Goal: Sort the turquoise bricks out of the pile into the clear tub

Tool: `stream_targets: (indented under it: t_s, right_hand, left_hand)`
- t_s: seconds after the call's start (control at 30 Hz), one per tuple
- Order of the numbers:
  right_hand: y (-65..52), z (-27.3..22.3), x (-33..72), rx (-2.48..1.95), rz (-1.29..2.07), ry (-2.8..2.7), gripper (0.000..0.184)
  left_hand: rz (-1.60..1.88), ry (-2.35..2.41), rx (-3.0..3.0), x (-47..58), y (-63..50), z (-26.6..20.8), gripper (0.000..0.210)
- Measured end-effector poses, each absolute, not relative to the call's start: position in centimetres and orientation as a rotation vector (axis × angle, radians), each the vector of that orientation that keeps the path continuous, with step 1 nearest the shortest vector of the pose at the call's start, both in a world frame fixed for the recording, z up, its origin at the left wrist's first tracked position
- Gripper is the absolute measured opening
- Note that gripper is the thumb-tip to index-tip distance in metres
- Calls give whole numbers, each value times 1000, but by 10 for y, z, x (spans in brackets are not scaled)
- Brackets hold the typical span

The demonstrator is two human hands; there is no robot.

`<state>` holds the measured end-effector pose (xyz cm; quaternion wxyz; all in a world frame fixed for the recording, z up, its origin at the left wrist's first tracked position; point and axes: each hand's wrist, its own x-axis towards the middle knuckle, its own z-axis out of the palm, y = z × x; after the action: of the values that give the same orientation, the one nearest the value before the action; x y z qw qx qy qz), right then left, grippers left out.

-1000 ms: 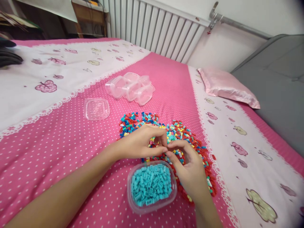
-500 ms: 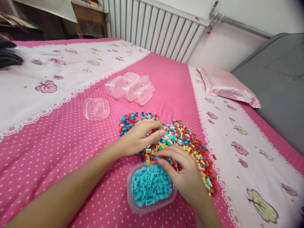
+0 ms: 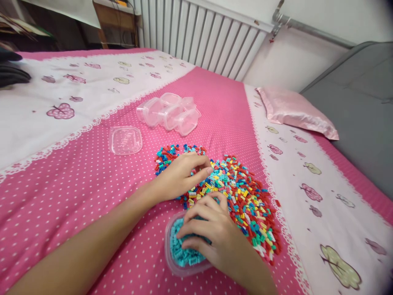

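My left hand (image 3: 184,174) rests over the pile of small building bricks (image 3: 242,194), its thumb and forefinger curled together at the tips. Whatever they pinch, if anything, is hidden. My right hand (image 3: 211,233) is above a clear plastic container (image 3: 168,246), fingers bent and apart, with no brick visible in them. Turquoise bricks (image 3: 187,259) fill the container, and my right fingertips are close over or touching them; the hand hides its right side. The pile beyond mixes red, yellow, blue, turquoise, green and white bricks.
Several clear empty containers (image 3: 168,112) lie together farther back on the pink dotted bedspread (image 3: 92,184). A clear lid (image 3: 125,140) lies flat to their left. A pink pillow (image 3: 294,110) lies by the grey headboard (image 3: 359,90); a white radiator (image 3: 196,37) stands behind the bed.
My right hand has moved left and down from the pile's near edge to over the turquoise bricks, its fingers now spread. My left hand has stayed nearly in place.
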<state>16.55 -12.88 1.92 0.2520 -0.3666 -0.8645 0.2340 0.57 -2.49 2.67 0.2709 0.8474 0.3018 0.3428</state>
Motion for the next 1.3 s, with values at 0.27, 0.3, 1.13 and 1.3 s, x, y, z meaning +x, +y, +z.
stream_targets:
  t_s: [0.27,0.3,1.13,1.3]
  right_hand:
    - [-130,17,166,-1025,597,-2362,7]
    - [-131,17,166,-1026,599,-2358,4]
    - [-116,13,197,-1329,316,-1737,20]
    - [-114,10,198,-1365,336,-1743,22]
  left_hand:
    - [923,819,2303,5,-25,26,25]
    - [922,825,2310,5,-25,26,25]
    - [943,1177,2360,-6,-4,15,42]
    - [764,1167,2505,-7,-1,9,24]
